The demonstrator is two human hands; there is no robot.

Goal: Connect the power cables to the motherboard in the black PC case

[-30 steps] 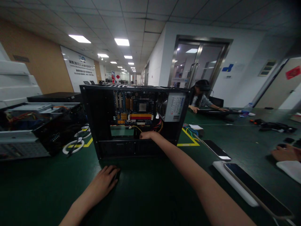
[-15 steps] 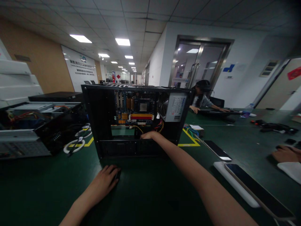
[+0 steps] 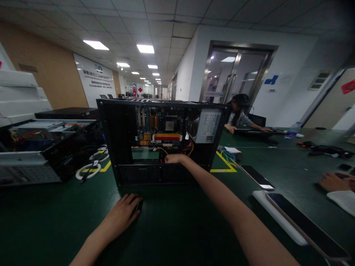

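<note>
A black computer case (image 3: 138,173) stands in front of me with its side off. Inside it sit a motherboard (image 3: 158,125), red and yellow memory modules (image 3: 167,137) and a silver power supply (image 3: 207,126). My right hand (image 3: 173,159) reaches into the lower part of the case, closed like a fist; its fingertips and anything in them are hidden. Loose coloured cables (image 3: 190,147) hang just above it. My left hand (image 3: 126,208) lies on the green table before the case, fingers stretched and slightly bent. A dark patch beside its thumb is too unclear to name.
Another opened computer case (image 3: 30,147) lies at left, with coiled white cables (image 3: 88,171) beside it. Phones (image 3: 256,176) and a white slab (image 3: 277,216) lie at right. One person (image 3: 240,114) sits across the table; another person's hand (image 3: 334,182) shows at the right edge.
My right hand has turned and lifted slightly inside the case, so more of its fist shows. My left hand stays in place. The view has shifted a little.
</note>
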